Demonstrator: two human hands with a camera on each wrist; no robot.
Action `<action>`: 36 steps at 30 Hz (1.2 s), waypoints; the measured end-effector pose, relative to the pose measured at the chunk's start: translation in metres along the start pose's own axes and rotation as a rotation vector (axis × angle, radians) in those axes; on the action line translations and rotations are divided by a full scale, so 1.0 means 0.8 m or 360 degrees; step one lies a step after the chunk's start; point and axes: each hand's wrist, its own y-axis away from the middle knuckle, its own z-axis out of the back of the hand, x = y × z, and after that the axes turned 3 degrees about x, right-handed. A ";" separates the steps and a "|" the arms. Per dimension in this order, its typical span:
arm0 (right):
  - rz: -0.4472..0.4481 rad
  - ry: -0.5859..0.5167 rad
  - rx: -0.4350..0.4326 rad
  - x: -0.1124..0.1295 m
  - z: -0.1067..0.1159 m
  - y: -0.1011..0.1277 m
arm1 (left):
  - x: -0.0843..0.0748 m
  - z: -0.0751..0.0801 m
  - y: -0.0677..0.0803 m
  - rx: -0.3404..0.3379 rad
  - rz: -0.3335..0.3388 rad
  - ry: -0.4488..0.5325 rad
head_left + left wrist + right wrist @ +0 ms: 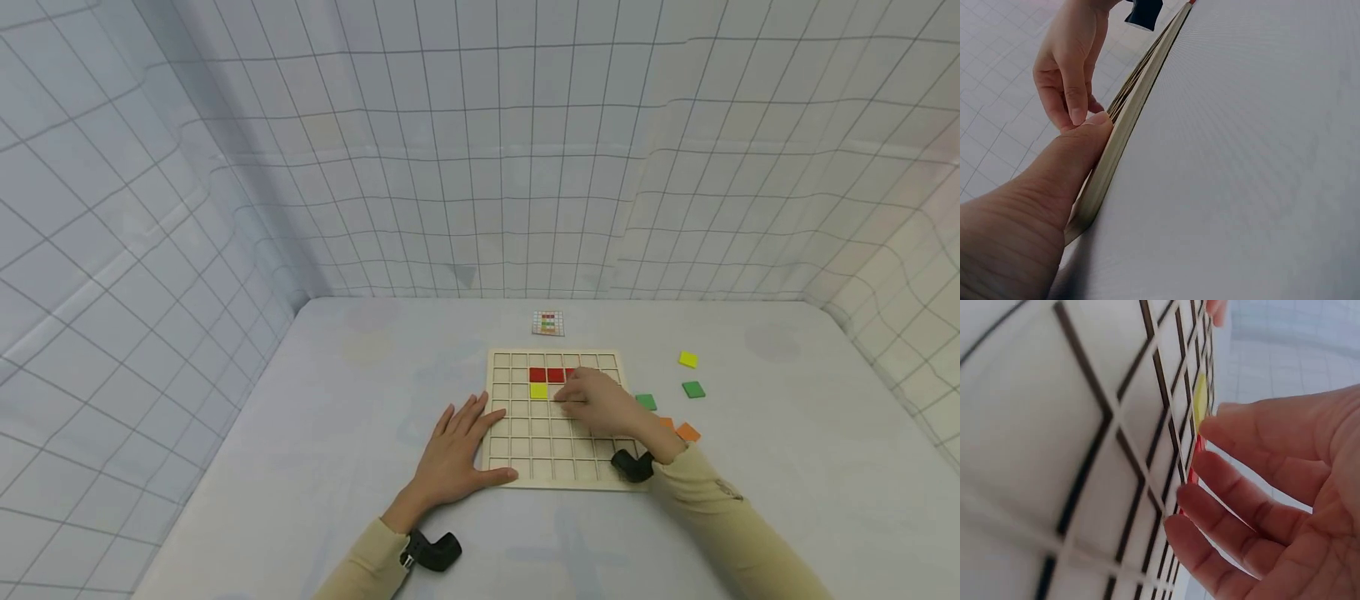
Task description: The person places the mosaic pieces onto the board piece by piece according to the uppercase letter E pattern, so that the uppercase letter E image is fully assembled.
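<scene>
The left hand point(453, 462) lies spread at the left side of the board point(521, 429), its fingers apart over that edge and its thumb across the near corner. That spread touch probably serves to steady the board, so that it does not slide under the other hand's work

The right hand point(603, 402) reaches over the board from its right side, fingers bent and tips down at the squares. Whether a tile is pinched there I cannot tell, since the fingers cover the spot; in the right wrist view the fingertips are a little apart from each other

Just left of the right fingertips, 1 yellow tile point(538, 391) sits in a square. Just beyond those fingertips runs a row of red tiles point(556, 375), 3 showing, the last partly covered by the hand

To the right of the right hand lie 1 loose yellow tile point(688, 359), 2 green tiles point(693, 389) and 2 orange tiles point(688, 432), 1 orange half hidden by the wrist; they are likely kept there for short reaches. Beyond both hands, a small card with coloured squares point(548, 323) lies on the table point(352, 400), seemingly placed where neither arm blocks it
</scene>
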 end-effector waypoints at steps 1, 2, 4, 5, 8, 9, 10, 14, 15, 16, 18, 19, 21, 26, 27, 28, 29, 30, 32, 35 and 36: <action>-0.0008 -0.0019 -0.0011 -0.003 0.004 0.004 | 0.000 0.000 0.000 -0.0009 -0.0007 0.0000; -0.0033 -0.0043 -0.0018 -0.005 0.008 0.009 | 0.000 0.000 0.000 -0.0015 -0.0012 0.0001; -0.0108 -0.0092 -0.0035 -0.010 0.017 0.019 | 0.000 0.000 0.000 -0.0021 -0.0015 0.0006; -0.0173 -0.0103 -0.0041 -0.013 0.022 0.024 | 0.000 0.000 0.000 -0.0024 -0.0016 0.0009; -0.0357 -0.0130 -0.0063 -0.024 0.033 0.037 | 0.000 0.000 0.000 -0.0023 -0.0011 0.0011; -0.0398 -0.0121 -0.0071 -0.028 0.036 0.041 | 0.000 0.000 0.000 -0.0021 -0.0009 0.0012; -0.0432 -0.0110 -0.0076 -0.032 0.040 0.045 | 0.000 0.000 0.000 -0.0022 -0.0010 0.0012; -0.0472 -0.0052 -0.0099 -0.050 0.050 0.060 | 0.000 0.000 0.000 -0.0015 -0.0008 0.0018; -0.0496 -0.0058 -0.0097 -0.053 0.052 0.063 | 0.000 -0.001 0.000 -0.0016 -0.0009 0.0020; -0.0528 -0.0065 -0.0090 -0.055 0.054 0.066 | -0.001 0.000 0.000 -0.0014 -0.0006 0.0021; -0.0577 -0.0071 -0.0075 -0.060 0.056 0.071 | 0.001 -0.002 0.000 -0.0018 -0.0002 0.0008; -0.0600 -0.0073 -0.0069 -0.061 0.057 0.073 | 0.001 -0.002 0.000 -0.0013 0.0001 0.0006; -0.0635 -0.0090 -0.0051 -0.063 0.059 0.075 | 0.002 -0.002 -0.001 -0.0019 -0.0001 0.0000; -0.0638 -0.0127 -0.0060 -0.071 0.057 0.077 | 0.001 0.001 0.000 -0.0014 -0.0001 -0.0014; -0.0629 -0.0128 -0.0069 -0.073 0.057 0.077 | 0.000 0.001 -0.001 -0.0011 0.0001 -0.0019; -0.0622 -0.0127 -0.0079 -0.075 0.057 0.076 | 0.000 0.002 -0.001 -0.0007 0.0002 -0.0019; -0.0626 -0.0126 -0.0092 -0.077 0.056 0.076 | 0.000 0.002 -0.001 -0.0004 0.0003 -0.0019; -0.0631 -0.0118 -0.0106 -0.080 0.056 0.076 | 0.000 0.002 -0.001 -0.0004 0.0003 -0.0019; -0.0653 -0.0118 -0.0129 -0.083 0.055 0.076 | 0.000 0.002 -0.001 -0.0005 0.0001 -0.0015; -0.0717 -0.0127 -0.0155 -0.087 0.054 0.076 | 0.000 0.001 -0.001 -0.0009 -0.0004 -0.0010; -0.0730 -0.0128 -0.0159 -0.088 0.054 0.075 | 0.000 0.001 -0.001 -0.0010 -0.0004 -0.0010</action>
